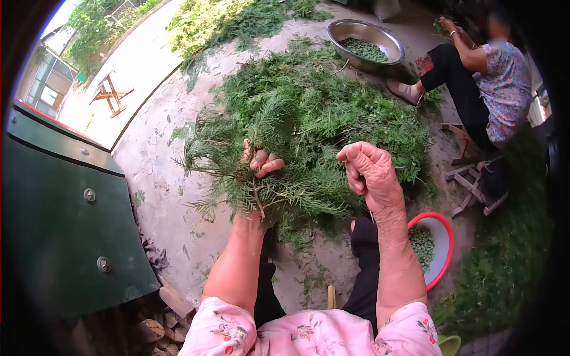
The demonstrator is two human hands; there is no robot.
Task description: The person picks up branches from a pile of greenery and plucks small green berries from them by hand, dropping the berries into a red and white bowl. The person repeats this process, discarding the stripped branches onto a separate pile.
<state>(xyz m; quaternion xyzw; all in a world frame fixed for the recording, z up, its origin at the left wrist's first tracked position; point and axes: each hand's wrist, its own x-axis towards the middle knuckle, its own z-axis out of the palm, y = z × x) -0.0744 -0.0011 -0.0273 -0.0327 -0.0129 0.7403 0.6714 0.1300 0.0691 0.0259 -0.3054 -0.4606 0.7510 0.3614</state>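
Note:
My left hand (267, 162) is closed around a leafy evergreen branch (279, 118) with flat, feathery green sprays and a thin brown stem. The sprays spread over my left wrist and hide part of the fingers. To the right of the branch, my right hand (373, 175) is raised, with thumb and forefinger pinched and the other fingers curled. Whatever it may hold is too small to make out. Beneath both hands lies a wide heap of cut evergreen sprigs (320, 89). A red-rimmed white basin (448, 237) holding small green cones or berries (421, 246) stands beside my right forearm.
A metal basin (338, 28) with similar green pieces sits beyond the heap. At right, another person (504, 83) sits holding a sprig, near wooden stools (469, 184). A dark green metal panel (59, 219) stands left, with chopped wood (160, 329) below it. More greenery (231, 24) lies behind.

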